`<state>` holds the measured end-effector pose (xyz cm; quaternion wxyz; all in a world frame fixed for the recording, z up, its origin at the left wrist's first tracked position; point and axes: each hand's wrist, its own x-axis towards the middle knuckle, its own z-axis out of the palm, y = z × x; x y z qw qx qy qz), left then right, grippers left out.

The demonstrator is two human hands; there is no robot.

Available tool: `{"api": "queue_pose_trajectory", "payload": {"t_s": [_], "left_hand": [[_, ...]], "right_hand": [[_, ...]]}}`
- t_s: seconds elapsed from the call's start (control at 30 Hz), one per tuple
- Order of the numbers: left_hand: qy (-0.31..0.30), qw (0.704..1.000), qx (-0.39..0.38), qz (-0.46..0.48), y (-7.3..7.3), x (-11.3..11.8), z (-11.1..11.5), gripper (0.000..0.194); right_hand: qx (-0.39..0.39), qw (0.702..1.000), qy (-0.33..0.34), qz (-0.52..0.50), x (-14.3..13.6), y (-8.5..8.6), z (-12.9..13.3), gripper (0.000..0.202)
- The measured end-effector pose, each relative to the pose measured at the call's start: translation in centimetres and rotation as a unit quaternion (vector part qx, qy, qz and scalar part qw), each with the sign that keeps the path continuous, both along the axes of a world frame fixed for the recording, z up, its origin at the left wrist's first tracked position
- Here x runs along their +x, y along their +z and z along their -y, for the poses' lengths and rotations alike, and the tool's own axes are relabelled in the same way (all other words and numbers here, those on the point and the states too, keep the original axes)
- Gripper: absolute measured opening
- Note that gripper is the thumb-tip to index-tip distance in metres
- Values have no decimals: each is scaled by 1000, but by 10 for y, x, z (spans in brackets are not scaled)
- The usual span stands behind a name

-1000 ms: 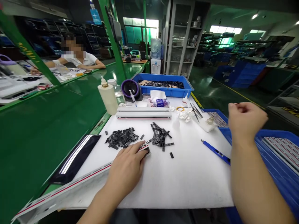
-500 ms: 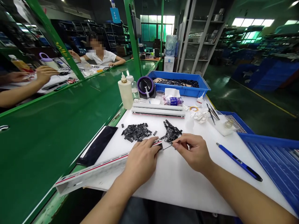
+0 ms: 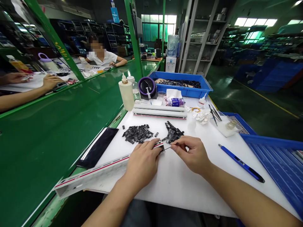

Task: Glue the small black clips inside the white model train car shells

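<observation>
My left hand (image 3: 144, 161) is wrapped over the far end of a long white model train carriage shell (image 3: 94, 173) with a red stripe and window slots. The shell lies slantwise across the table's left side. Close to its open end, my right hand (image 3: 193, 154) pinches a thin dark stick-like piece (image 3: 167, 148), whose tip points at the shell; its exact kind is hard to make out. Just beyond the hands lie two heaps of small black pieces, a flat left heap (image 3: 137, 133) and a right heap (image 3: 174, 132).
More white shells (image 3: 159, 113) stand behind the heaps. A dark phone (image 3: 98, 148) lies left, a blue pen-like tool (image 3: 241, 163) right. Farther back are a glue bottle (image 3: 126, 94), tweezers (image 3: 214, 114) and a blue bin (image 3: 196, 91). Co-workers sit across the green partition (image 3: 99, 94).
My right hand has shifted slightly left, bringing the thin piece closer to the shell's end. My left hand stays on the shell. A co-worker's hand at the left has lowered.
</observation>
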<state>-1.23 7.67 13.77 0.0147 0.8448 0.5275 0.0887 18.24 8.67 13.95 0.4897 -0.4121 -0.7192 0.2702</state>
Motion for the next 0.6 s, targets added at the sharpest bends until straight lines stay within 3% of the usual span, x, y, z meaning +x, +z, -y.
{"api": "queue_pose_trajectory", "payload": {"t_s": [0.43,0.5,0.57,0.6], "left_hand": [[-7,1000,18,-5,0,-1,1,29],[-6,1000,19,-7,0,-2,0,28],[-7,1000,21,-10,1,-2,0,29],[-7,1000,22,-11,1,-3,-1,30]], "right_hand": [[44,999,20,11,3,5,1,8],[88,995,-29,-18,18,14,-2,8],[164,971,-163,-58,45,26,-8,10],[198,946,-250,-65,62,32,-13,13]]}}
